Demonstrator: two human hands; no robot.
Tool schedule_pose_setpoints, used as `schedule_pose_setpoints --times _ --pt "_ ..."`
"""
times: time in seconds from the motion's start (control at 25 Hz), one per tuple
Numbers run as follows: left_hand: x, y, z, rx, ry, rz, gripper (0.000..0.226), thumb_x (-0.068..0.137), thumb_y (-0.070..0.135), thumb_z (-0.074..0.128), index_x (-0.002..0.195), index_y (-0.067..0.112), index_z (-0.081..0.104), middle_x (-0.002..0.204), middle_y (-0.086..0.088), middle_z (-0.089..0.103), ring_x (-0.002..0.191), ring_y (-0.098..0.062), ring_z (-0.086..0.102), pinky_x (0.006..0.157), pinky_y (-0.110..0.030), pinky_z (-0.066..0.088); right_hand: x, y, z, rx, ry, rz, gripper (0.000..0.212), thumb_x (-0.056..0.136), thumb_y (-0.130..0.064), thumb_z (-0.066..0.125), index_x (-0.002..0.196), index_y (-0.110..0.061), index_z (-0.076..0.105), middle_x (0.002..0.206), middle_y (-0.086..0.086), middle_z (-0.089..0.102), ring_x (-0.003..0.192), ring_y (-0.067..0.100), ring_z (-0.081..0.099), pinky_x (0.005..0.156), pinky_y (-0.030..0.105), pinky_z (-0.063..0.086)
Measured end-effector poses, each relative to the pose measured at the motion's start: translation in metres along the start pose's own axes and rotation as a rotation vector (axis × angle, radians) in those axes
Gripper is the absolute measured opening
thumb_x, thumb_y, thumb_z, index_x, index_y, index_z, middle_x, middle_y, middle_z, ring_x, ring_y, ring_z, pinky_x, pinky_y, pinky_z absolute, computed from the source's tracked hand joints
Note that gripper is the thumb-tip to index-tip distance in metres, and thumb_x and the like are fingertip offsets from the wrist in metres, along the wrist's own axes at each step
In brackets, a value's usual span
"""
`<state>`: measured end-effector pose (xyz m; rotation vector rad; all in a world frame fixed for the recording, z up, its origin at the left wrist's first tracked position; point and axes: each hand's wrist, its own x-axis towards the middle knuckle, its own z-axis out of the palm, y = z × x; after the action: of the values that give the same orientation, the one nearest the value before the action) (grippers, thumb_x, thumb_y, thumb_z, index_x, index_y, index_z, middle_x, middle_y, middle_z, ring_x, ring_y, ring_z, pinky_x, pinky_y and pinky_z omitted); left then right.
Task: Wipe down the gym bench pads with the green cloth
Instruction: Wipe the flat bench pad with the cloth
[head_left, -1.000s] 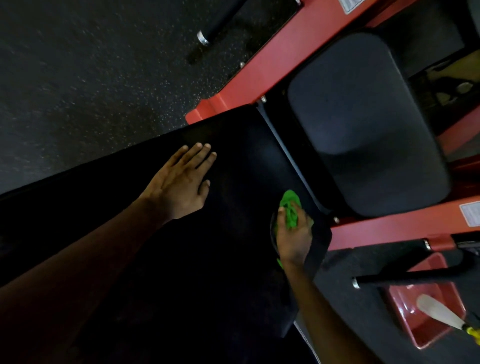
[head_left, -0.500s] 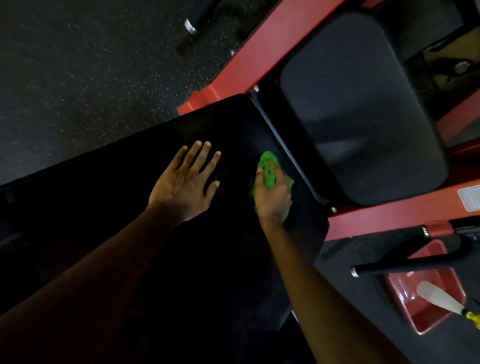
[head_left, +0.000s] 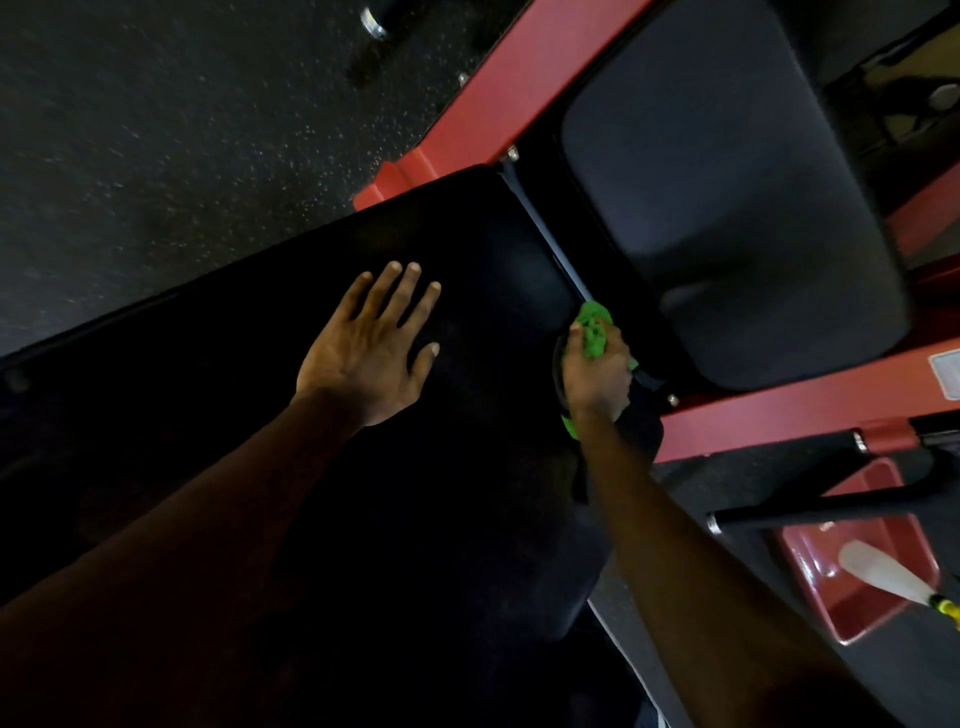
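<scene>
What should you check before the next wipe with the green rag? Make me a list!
1. Bunched green cloth gripped in the right hand: ok.
2. Cloth on the long black bench pad: ok, at its edge by the gap.
3. Left hand flat on that pad, clear of the cloth: ok.
4. Smaller grey-black seat pad wiped: cannot tell; the cloth is not on it.
5. Red metal frame beside the right hand, not blocking the wipe: ok.
6. Pad surface clean or damp: cannot tell, too dark.
</scene>
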<state>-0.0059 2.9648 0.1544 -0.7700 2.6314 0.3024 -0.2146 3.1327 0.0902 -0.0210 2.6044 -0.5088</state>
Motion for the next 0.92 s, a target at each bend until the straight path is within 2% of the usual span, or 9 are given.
schedule_pose_setpoints --times 0.12,0.16,0.24,0.32,0.4,0.52,0.6,0.76,0.92 --pt "0.000 0.001 -0.003 -0.013 0.000 -0.004 0.073 0.097 0.053 0.016 0.161 0.018 0.014 0.167 -0.011 0.014 0.155 -0.027 0.010 0.125 -0.045 0.010 -0.077 0.009 -0.010 0.049 -0.111 -0.252 0.044 0.091 -0.053 0.061 0.133 -0.037 0.058 0.134 -0.004 0.059 0.114 0.016 0.061 0.091 0.028 0.048" --pt "0.000 0.001 -0.003 -0.014 -0.006 -0.004 0.072 0.097 0.052 0.017 0.161 0.018 0.014 0.167 -0.011 0.014 0.155 -0.027 0.010 0.125 -0.045 0.010 -0.105 0.018 -0.018 0.074 -0.168 -0.369 0.044 0.092 -0.051 0.062 0.132 -0.035 0.060 0.135 -0.006 0.059 0.116 0.009 0.059 0.093 0.023 0.047" --pt "0.000 0.001 -0.002 -0.023 0.005 0.001 0.072 0.097 0.052 0.019 0.160 0.017 0.018 0.166 -0.013 0.017 0.154 -0.028 0.013 0.125 -0.045 0.011 -0.118 0.041 -0.024 0.104 -0.230 -0.545 0.043 0.092 -0.046 0.064 0.131 -0.029 0.062 0.136 -0.004 0.059 0.122 0.006 0.056 0.099 0.017 0.045" --pt "-0.001 0.001 -0.002 -0.019 0.032 0.016 0.073 0.096 0.053 0.021 0.159 0.014 0.025 0.164 -0.016 0.023 0.153 -0.030 0.017 0.125 -0.047 0.013 -0.084 0.048 -0.021 0.087 -0.153 -0.473 0.043 0.091 -0.044 0.067 0.130 -0.026 0.063 0.132 -0.001 0.061 0.119 0.014 0.060 0.096 0.024 0.048" --pt "-0.002 0.002 -0.002 -0.019 0.068 0.022 0.073 0.097 0.054 0.025 0.157 0.013 0.030 0.164 -0.016 0.025 0.153 -0.031 0.019 0.124 -0.048 0.014 -0.038 0.047 -0.013 0.020 -0.002 -0.266 0.044 0.092 -0.045 0.065 0.130 -0.022 0.062 0.128 0.006 0.063 0.113 0.028 0.063 0.088 0.034 0.050" --pt "-0.003 0.026 -0.004 -0.098 0.097 0.021 0.072 0.097 0.053 0.028 0.157 0.012 0.031 0.163 -0.017 0.026 0.153 -0.030 0.020 0.125 -0.046 0.015 0.014 0.044 -0.011 -0.029 0.069 -0.032 0.046 0.093 -0.047 0.059 0.130 -0.021 0.060 0.126 0.011 0.064 0.112 0.037 0.062 0.086 0.039 0.049" --pt "-0.005 0.054 -0.001 -0.122 0.066 0.056 0.071 0.098 0.052 0.026 0.158 0.013 0.026 0.164 -0.016 0.023 0.154 -0.029 0.016 0.125 -0.043 0.011 0.016 0.046 -0.018 -0.024 0.033 -0.032 0.048 0.093 -0.049 0.058 0.132 -0.020 0.058 0.128 0.012 0.063 0.114 0.037 0.061 0.088 0.040 0.049" --pt "-0.011 0.088 0.018 -0.052 -0.110 0.074 0.070 0.103 0.050 0.016 0.160 0.015 -0.003 0.168 -0.012 -0.004 0.155 -0.025 -0.008 0.125 -0.040 -0.005 -0.047 0.073 -0.040 0.016 -0.028 -0.068 0.049 0.095 -0.047 0.060 0.138 -0.024 0.055 0.134 0.008 0.060 0.119 0.031 0.059 0.094 0.036 0.047" --pt "-0.015 0.091 0.026 0.028 -0.098 0.068 0.070 0.103 0.049 0.013 0.159 0.012 -0.007 0.167 -0.014 -0.008 0.155 -0.028 -0.011 0.125 -0.043 -0.006 -0.068 0.081 -0.047 0.059 -0.024 -0.024 0.046 0.095 -0.043 0.061 0.137 -0.026 0.056 0.137 0.003 0.057 0.122 0.027 0.056 0.091 0.031 0.043"
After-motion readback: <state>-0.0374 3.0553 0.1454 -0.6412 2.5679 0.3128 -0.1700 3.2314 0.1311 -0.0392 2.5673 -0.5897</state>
